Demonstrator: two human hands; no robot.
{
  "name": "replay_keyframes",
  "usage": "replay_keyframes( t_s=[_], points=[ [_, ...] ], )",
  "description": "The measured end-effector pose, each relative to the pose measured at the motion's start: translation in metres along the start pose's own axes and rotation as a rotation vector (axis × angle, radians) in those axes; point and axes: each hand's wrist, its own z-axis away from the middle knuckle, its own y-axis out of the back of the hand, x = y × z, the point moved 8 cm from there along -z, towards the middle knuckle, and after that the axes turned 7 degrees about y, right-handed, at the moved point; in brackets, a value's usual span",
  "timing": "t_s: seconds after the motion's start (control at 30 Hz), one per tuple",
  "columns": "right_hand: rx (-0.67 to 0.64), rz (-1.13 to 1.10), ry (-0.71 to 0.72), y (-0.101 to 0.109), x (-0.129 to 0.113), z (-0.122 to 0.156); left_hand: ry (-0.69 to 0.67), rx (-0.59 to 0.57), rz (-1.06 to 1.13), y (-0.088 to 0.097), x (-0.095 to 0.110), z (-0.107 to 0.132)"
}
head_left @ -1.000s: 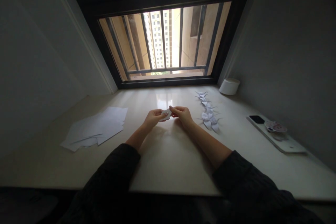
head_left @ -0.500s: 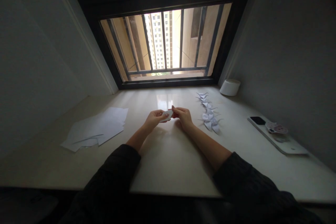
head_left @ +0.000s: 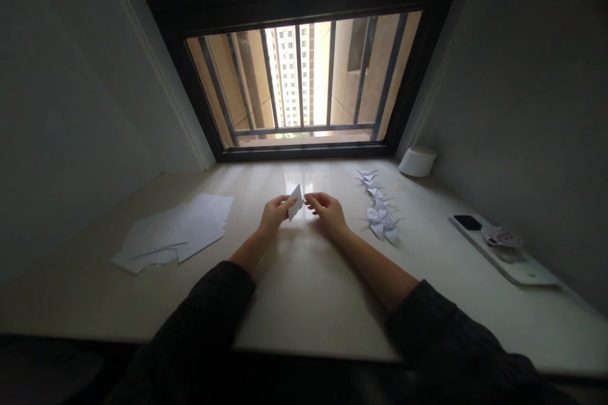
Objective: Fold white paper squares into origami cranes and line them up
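Observation:
A small folded piece of white paper [head_left: 295, 202] is pinched between the thumb and fingers of my left hand [head_left: 274, 212], tilted up above the pale sill. Just right of the paper is my right hand [head_left: 327, 210], its fingers curved and a little apart, with nothing visible in them. A narrow gap shows between its fingertips and the paper. Farther right, several folded paper cranes [head_left: 379, 210] stand in a row running toward the window.
White paper sheets [head_left: 190, 221] lie spread on the left of the sill [head_left: 304, 304]. At the right, a phone [head_left: 532, 272] with a round grip lies near the wall. A white round container [head_left: 418, 161] stands in the back right corner by the barred window [head_left: 304, 153].
My right hand has let go of the folded paper and sits slightly apart from it. In my left hand the paper has turned from nearly flat to more upright.

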Motion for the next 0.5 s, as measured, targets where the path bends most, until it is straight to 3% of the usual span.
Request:
replay_keyframes(
  t_s=[0.13,0.37,0.5],
  points=[
    [-0.066,0.202,0.090,-0.0070,-0.0042,0.0028,-0.032,0.038,0.013,0.0052,0.0040,0.0003],
    [-0.063,0.221,0.126,-0.0077,-0.0065,0.0012,0.000,0.030,0.020,0.0028,0.0044,0.0057],
    [0.004,0.258,0.116,-0.0016,-0.0063,0.0006,0.023,0.014,-0.039,-0.0002,0.0028,0.0061]
  ],
)
